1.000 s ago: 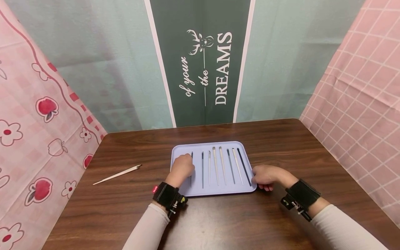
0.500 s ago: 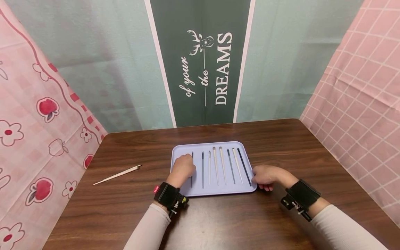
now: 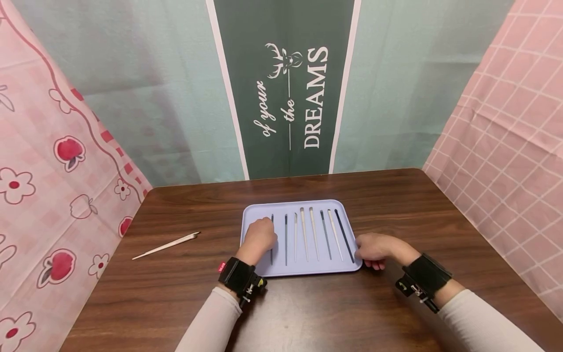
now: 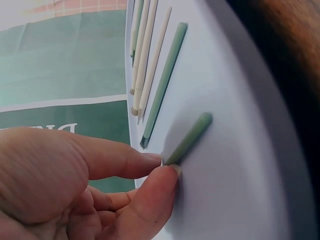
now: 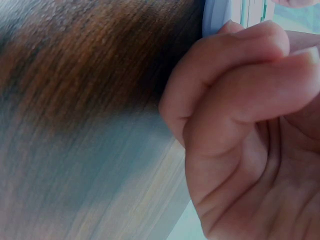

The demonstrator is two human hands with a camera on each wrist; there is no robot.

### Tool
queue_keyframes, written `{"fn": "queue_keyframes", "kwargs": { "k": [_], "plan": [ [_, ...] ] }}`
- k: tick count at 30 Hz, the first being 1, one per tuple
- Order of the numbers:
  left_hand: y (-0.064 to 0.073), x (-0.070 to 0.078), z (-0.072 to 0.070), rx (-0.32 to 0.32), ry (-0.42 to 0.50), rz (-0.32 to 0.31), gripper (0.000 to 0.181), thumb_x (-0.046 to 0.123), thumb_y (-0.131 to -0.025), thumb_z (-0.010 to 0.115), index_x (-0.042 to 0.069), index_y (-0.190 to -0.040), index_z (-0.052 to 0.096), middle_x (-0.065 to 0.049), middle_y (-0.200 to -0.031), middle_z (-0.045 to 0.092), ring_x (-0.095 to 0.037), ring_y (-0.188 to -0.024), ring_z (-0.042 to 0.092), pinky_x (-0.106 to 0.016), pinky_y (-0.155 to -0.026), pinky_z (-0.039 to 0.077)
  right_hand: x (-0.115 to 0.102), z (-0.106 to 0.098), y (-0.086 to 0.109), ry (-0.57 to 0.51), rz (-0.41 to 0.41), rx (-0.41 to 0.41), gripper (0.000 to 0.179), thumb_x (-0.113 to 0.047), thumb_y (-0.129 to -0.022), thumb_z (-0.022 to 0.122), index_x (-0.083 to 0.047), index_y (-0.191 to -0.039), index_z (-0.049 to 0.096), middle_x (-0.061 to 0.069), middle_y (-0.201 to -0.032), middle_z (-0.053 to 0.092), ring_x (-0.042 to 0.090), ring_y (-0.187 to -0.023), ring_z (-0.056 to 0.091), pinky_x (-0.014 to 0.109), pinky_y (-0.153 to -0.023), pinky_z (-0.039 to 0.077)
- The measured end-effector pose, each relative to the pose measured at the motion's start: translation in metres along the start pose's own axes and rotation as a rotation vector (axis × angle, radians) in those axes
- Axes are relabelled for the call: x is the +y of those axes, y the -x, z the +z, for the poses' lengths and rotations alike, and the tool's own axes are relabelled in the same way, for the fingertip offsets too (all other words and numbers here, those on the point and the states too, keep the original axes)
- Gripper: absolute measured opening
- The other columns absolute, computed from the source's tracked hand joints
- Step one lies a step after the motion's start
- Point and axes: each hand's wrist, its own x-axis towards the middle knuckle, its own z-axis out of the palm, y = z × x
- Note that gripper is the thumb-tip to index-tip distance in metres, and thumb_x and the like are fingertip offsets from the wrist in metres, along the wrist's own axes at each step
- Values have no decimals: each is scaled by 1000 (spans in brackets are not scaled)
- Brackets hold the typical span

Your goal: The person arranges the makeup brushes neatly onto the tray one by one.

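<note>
Toward the left side of a lavender tray [image 3: 281,208], my left hand [image 3: 259,235] pinches a slim green-handled makeup brush [image 4: 192,136] between thumb and forefinger. The handle's end lies at the tray floor in the left wrist view; fingers cover its middle. Another green-handled brush [image 4: 165,85] lies just to the right, roughly parallel. Further right are several pale and dark makeup brushes [image 3: 314,234], heads pointing away from me. My right hand [image 3: 375,247] grips the tray's right edge near its front corner, fingers curled; the exact thumb contact is hidden.
Two pale, slender brushes [image 3: 169,245] lie together on the brown wooden table [image 3: 308,313], left of the tray. Green curtain [image 3: 176,98] hangs behind the table, with pink cloths on either side.
My left hand has shifted slightly right along with the pinched brush, nearer the neighbouring green one. The right hand stays at the tray's edge.
</note>
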Motion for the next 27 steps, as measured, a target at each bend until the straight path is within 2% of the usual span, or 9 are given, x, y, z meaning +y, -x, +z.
{"fn": "queue_keyframes", "kwargs": {
  "k": [6,13,17,22,27],
  "plan": [
    [3,-1,-2,14,4,-15,9,3,-91,61,-5,-90,65,-16,-81,64,-27,-71,60,-41,-66,53,2,1,-2,0,2,-13,5,-4,-84,52,-5,-79,52,3,-58,56,9,-41,48,20,-40,40],
    [11,-10,-12,110,-39,-8,15,9,-87,68,-5,-93,65,-18,-87,67,-35,-80,68,-48,-70,56,2,0,-2,4,-6,-13,5,-5,-84,53,-5,-78,53,4,-59,56,10,-41,49,21,-40,41],
    [15,-17,-19,114,-88,-44,22,14,-88,71,-3,-100,65,-17,-93,67,-37,-87,68,-51,-68,56,3,-1,-2,0,-10,-17,6,-5,-84,52,-5,-78,52,3,-58,56,9,-40,48,21,-40,40],
    [24,-29,-28,97,-134,-83,29,15,-90,70,-3,-112,64,-17,-104,65,-34,-101,61,-51,-75,55,3,-1,-3,-4,-15,-23,6,-5,-84,52,-5,-78,53,3,-58,56,9,-40,48,20,-40,40],
    [32,-45,-38,93,-182,-82,33,15,-91,71,-4,-116,63,-18,-106,62,-34,-102,56,-50,-79,53,3,-2,-2,-6,-16,-24,5,-5,-83,52,-4,-78,53,3,-58,56,9,-40,48,20,-40,40]
  ]
}}
